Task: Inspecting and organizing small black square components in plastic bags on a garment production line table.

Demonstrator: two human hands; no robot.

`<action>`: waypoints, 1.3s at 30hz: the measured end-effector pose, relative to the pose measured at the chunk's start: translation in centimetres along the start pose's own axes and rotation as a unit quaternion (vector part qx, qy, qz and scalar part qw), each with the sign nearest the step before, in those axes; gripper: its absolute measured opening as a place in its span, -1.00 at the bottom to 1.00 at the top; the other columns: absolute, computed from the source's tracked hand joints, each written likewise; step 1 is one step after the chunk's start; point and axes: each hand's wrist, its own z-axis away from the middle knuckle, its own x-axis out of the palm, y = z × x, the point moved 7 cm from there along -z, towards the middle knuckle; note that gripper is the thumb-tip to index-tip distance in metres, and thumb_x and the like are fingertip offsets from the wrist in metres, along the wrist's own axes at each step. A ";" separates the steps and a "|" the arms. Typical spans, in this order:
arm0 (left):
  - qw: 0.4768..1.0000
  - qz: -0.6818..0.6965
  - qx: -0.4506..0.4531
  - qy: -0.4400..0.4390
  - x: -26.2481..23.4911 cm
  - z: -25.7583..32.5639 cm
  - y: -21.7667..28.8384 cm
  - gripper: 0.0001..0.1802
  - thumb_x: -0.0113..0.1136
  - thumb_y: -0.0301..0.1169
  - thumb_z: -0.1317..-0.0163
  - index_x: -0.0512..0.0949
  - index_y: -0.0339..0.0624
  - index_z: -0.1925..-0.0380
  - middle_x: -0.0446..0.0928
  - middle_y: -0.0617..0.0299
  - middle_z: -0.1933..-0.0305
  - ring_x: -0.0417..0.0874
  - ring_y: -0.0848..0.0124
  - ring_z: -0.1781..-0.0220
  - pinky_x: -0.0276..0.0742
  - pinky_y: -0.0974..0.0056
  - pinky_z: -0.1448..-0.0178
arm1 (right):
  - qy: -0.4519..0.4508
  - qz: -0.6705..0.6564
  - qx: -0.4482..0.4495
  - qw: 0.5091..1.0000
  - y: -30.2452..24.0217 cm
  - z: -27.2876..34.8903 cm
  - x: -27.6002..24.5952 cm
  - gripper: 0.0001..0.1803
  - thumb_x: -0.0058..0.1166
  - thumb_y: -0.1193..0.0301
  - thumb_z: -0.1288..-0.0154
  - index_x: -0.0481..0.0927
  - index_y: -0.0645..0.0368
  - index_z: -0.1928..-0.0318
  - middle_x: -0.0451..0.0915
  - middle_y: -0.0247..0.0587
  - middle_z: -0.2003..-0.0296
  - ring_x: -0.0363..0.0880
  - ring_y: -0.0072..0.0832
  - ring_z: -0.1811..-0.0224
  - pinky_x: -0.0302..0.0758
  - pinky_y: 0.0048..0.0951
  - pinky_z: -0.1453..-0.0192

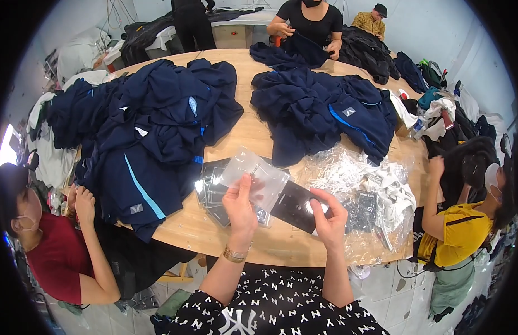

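Observation:
My left hand (240, 207) pinches a clear plastic bag (249, 172) between thumb and fingers, above the near part of the table. In my right hand (328, 216) is a black card (295, 205), its glossy face up and the thumb lying on it. The card's left end meets the bag's lower right edge; whether it is inside the bag I cannot tell. Beneath my left hand lies a stack of dark cards in clear sleeves (213, 190). To the right of my right hand is a heap of clear plastic and white strings (370, 195).
Navy garments pile up on the wooden table (242, 139), at left (158, 106) and centre right (320, 106). People sit at the left (58, 251) and right (465, 223); another (309, 28) handles navy cloth at the far edge. Dark clothes (370, 53) lie at the far right.

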 end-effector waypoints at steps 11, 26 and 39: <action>0.999 -0.037 -0.010 -0.019 0.6 0.9 0.3 -0.80 0.16 -0.32 -0.16 0.54 -0.25 0.37 0.56 0.27 0.42 0.62 0.41 0.42 0.45 0.44 0.50 | -0.017 -0.005 -0.014 1.000 -0.6 -0.8 -0.9 -0.78 0.05 0.56 -0.17 0.55 0.27 0.14 0.51 -0.41 0.37 0.35 -0.77 0.41 0.28 -0.75 0.35; 0.976 -0.125 -0.075 -0.163 2.1 3.2 -2.4 -0.79 0.15 -0.34 -0.17 0.56 -0.29 0.48 0.55 0.25 0.53 0.51 0.57 0.56 0.51 0.46 0.46 | 0.161 -0.101 -0.034 0.981 -0.7 0.4 -1.2 -0.52 -0.06 0.63 -0.20 0.25 0.28 -0.15 0.49 -0.29 0.26 0.41 -0.70 0.29 0.38 -0.70 0.20; 0.981 -0.139 -0.009 -0.133 1.2 3.4 -2.7 -0.77 0.19 -0.35 -0.14 0.53 -0.25 0.61 0.49 0.31 0.64 0.43 0.63 0.64 0.37 0.51 0.56 | 0.027 -0.301 0.116 0.946 1.2 -0.7 0.2 -0.52 0.13 0.57 -0.08 0.34 0.35 -0.04 0.55 -0.27 0.34 0.49 -0.60 0.34 0.46 -0.60 0.23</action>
